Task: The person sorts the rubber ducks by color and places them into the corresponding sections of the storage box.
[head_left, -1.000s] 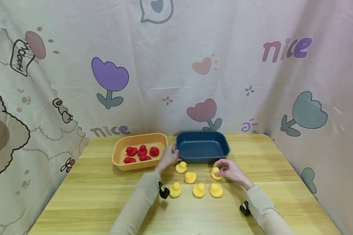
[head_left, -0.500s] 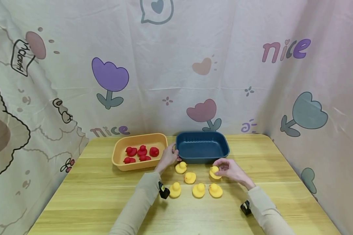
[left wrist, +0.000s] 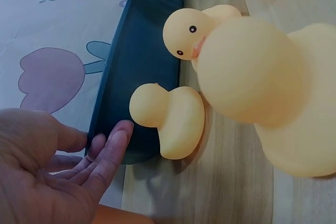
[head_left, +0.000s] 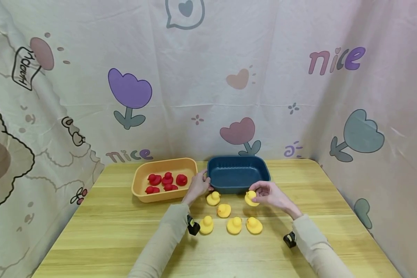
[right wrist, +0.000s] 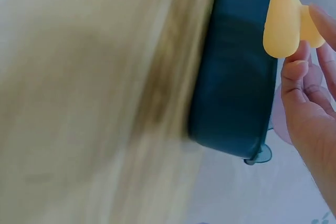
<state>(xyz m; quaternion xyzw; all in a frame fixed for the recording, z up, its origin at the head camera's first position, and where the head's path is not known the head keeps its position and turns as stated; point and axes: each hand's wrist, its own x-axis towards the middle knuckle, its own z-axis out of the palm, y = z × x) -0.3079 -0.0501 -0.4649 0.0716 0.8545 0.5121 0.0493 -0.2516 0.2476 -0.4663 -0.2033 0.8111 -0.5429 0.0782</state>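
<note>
My right hand (head_left: 270, 194) pinches a yellow rubber duck (head_left: 251, 198) just in front of the blue bin (head_left: 239, 189). In the right wrist view, that duck (right wrist: 282, 22) sits between thumb and fingers, off the table. My left hand (head_left: 198, 185) touches the left end of the bin. In the left wrist view, its fingers (left wrist: 113, 148) lie fairly straight along the bin wall, with a digit at the rim. Several more yellow ducks (head_left: 224, 210) stand on the table before the bin, one (left wrist: 181, 124) close to the left fingertips.
A yellow-orange bin (head_left: 165, 197) with several red ducks (head_left: 167, 178) stands left of the blue one, right beside the left hand. Behind the wooden table (head_left: 100, 235) hangs a printed curtain (head_left: 194, 69). Black wrist cameras (head_left: 193, 226) hang below both sleeves.
The right hand has raised its duck from the table and brought it slightly left, towards the blue bin's front wall. The left hand stays at the bin's end.
</note>
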